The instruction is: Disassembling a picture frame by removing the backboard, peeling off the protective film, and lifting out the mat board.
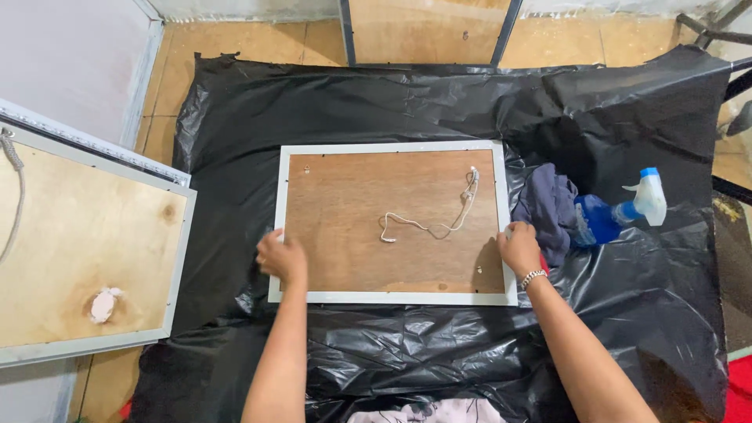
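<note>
Both hands are on the frame: my left hand (280, 257) is curled closed around the left edge of the white-framed board (393, 222), knuckles up, and my right hand (519, 247) grips the right edge the same way, fingers wrapped over the rim, a metal bracelet (533, 276) at the wrist. The board lies face down in the middle of the black plastic sheet (439, 102), its brown wooden back showing, with a loose white hanging cord (439, 217) fixed near the upper right of the backing.

To handle it well, I judge I should keep the grip level on both sides at the same height, so the frame stays flat and does not twist, and keep my fingers off the cord so it does not snag. The plastic under it is wrinkled and slippery, so a firm, even hold matters more than speed.

Both my forearms reach straight forward from the bottom of the view, spread about as wide as the frame, wrists slightly bent inward.

Just beside my right hand lies a crumpled dark cloth (548, 205), and touching it a blue spray bottle (615, 211) on its side. Well off to the left, a second framed board (82, 243) rests back-up on the tiled floor (235, 39).
</note>
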